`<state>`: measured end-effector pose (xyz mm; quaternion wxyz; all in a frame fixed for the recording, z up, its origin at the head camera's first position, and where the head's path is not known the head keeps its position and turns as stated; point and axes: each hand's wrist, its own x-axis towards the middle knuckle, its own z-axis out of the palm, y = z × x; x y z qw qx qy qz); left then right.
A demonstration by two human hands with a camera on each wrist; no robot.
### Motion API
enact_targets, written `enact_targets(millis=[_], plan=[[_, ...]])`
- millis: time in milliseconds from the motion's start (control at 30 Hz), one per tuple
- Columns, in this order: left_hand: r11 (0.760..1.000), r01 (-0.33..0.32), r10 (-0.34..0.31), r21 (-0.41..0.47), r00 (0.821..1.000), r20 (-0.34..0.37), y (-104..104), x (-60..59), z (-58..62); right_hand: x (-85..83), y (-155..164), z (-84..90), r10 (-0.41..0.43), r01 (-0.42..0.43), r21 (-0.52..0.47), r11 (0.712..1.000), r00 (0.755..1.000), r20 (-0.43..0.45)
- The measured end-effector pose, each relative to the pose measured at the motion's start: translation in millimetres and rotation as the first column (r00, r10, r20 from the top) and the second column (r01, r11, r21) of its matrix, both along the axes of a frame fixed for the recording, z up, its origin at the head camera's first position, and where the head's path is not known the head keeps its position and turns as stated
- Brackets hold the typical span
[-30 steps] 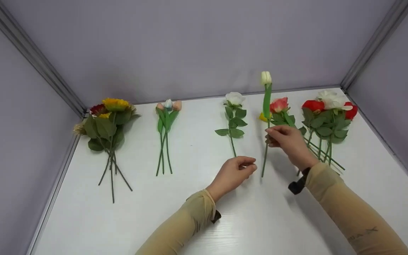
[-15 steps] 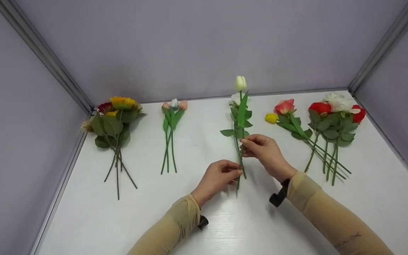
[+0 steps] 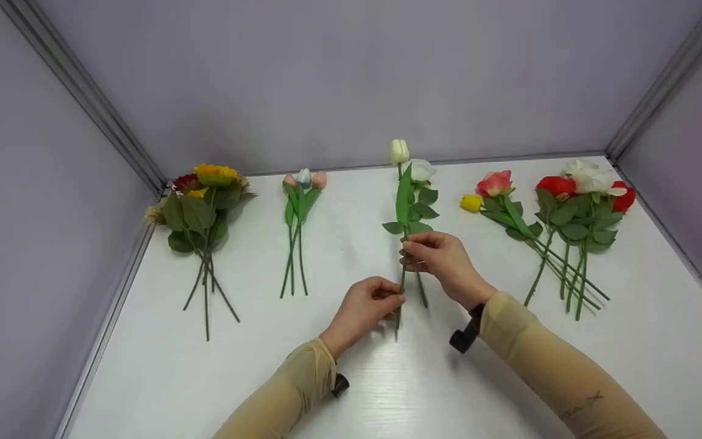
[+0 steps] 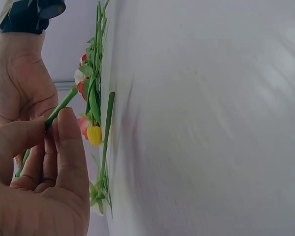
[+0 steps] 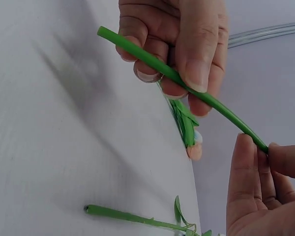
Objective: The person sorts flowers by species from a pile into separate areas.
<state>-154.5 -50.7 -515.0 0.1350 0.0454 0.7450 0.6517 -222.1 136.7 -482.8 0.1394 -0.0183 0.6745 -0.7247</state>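
Note:
A cream-white tulip (image 3: 399,151) is held up off the table in both hands, bloom toward the back wall. Its stem is pinched partway down by my right hand (image 3: 445,262), thumb against fingers. Lower on the same stem, near the cut end, my left hand (image 3: 363,310) pinches it; the green stem (image 5: 142,56) runs between both hands in the right wrist view. A white rose (image 3: 419,172) lies on the table just behind, partly covered by the tulip and right hand. The rose's stem (image 4: 108,123) rests beneath the hands in the left wrist view.
Left of the hands lie pink and pale blue tulips (image 3: 304,178); farther left is a bunch with sunflowers (image 3: 216,175). To the right are a yellow tulip (image 3: 471,203), a pink rose (image 3: 495,183), and red roses (image 3: 556,186) with white blooms. Grey walls enclose the table (image 3: 144,378).
My right hand has carried the white tulip left, from beside the pink rose to over the white rose. The left hand has moved slightly left and now pinches the tulip's lower stem.

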Motion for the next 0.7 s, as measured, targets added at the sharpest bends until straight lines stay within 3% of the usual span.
enact_targets(millis=[367, 533, 633, 700], plan=[[0.999, -0.027, 0.027, -0.017, 0.999, -0.022, -3, -8.5, 2.3, -7.1, -7, -0.5, -0.008, 0.009, 0.034, 0.999, 1.000, -0.007], [0.997, -0.041, 0.040, -0.058, 0.999, -0.016, -2, -18.2, 4.2, -12.1, -4, -3.3, 0.006, 0.003, 0.115, 0.993, 0.997, -0.078], [0.995, -0.047, 0.047, -0.083, 0.999, -0.004, -1, -26.1, 4.8, -13.1, 2, -6.7, 0.070, 0.001, 0.332, 0.943, 0.977, -0.200], [0.994, -0.052, 0.053, -0.095, 0.999, 0.008, 0, -32.0, 5.0, -13.6, 8, -9.6, 0.147, 0.030, 0.518, 0.855, 0.944, -0.296]])
